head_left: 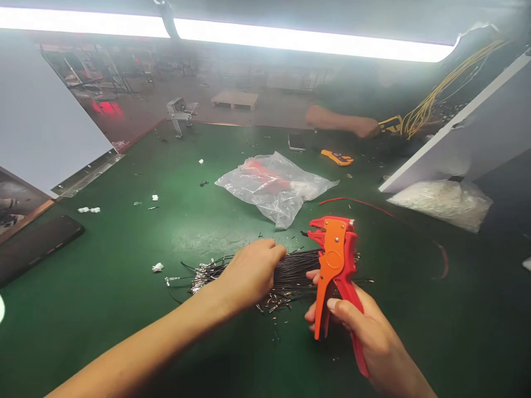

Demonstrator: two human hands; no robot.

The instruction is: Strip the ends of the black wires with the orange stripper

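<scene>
Here is the left hand (257, 271), low over a bundle of black wires (296, 268) on the near half of the green bench (124, 309), its fingers curled under. The fingertips are hidden, so whether they grasp a wire or merely press down on the pile, one cannot tell. And to its right, the right hand (375, 331) has a firm wrap on a red-and-orange wire stripper (332, 249), thumb across the grips, its head pointing up and its nose turned toward the left. A small dark bit (304, 234) sits right at the tool's nose.

The bundle lies crosswise, passing behind the tool, with shiny metal ends (203, 276) fanned toward the bench's left edge and bare copper tips (271, 302) scattered along its near side.

Beyond the hands, a crumpled clear bag (282, 207) with something red inside lies mid-bench. A red wire (377, 205) curves from beside it toward the right, and an orange tool (337, 158) rests nearer the far edge. Over at the left edge, a black slab (39, 246); by the far left corner, a metal stand (180, 116). On the right, a bag of pale pieces (443, 202) slumps against a white panel (460, 121). Across the far edge, a co-worker's hand (365, 127) grips a yellow tool (390, 124) near some yellow wires (431, 105).
</scene>
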